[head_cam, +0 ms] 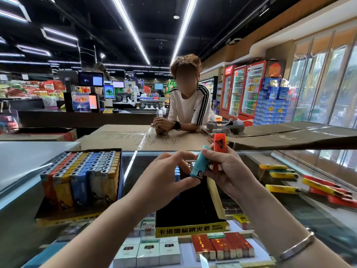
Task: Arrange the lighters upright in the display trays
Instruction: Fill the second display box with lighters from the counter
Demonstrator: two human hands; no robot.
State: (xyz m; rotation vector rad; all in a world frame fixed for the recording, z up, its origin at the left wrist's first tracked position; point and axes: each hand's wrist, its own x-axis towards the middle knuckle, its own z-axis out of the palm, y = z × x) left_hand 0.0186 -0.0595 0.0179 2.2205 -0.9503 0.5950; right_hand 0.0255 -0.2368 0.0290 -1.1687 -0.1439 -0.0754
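Far left on the glass counter (23, 192): a full display tray (81, 182) packed with lighters standing upright in rows of orange, yellow, blue and grey, metal heads uppermost. Just right of it, at centre, a second display tray (190, 219) with a yellow front edge and black interior stands on the glass; most of its interior is dark, and a few blue lighters (177, 174) stand upright at its back, partly hidden behind the left hand. Left hand (166, 176): held above the second tray, fingers curled, thumb and fingertips pinching the lower end of a teal lighter (200, 164), which is tilted, its upper end leaning right. Right hand (225, 167): fingers closed around an orange lighter (219, 149) held upright, with further lighters bunched behind it, count not determinable; the thumb touches the upper end of the teal lighter, so both hands are in contact with it. A metal bangle (295, 246) sits on the right wrist. Right of the hands, loose lighters lie flat on the glass: yellow lighters (280, 172) nearer the hands, and a mixed heap of red and yellow lighters (328, 190) toward the far right edge. Cigarette packs (222, 246) show beneath the glass. Beyond the counter, a person (190, 105) in a white shirt leans on flattened cardboard (135, 137).
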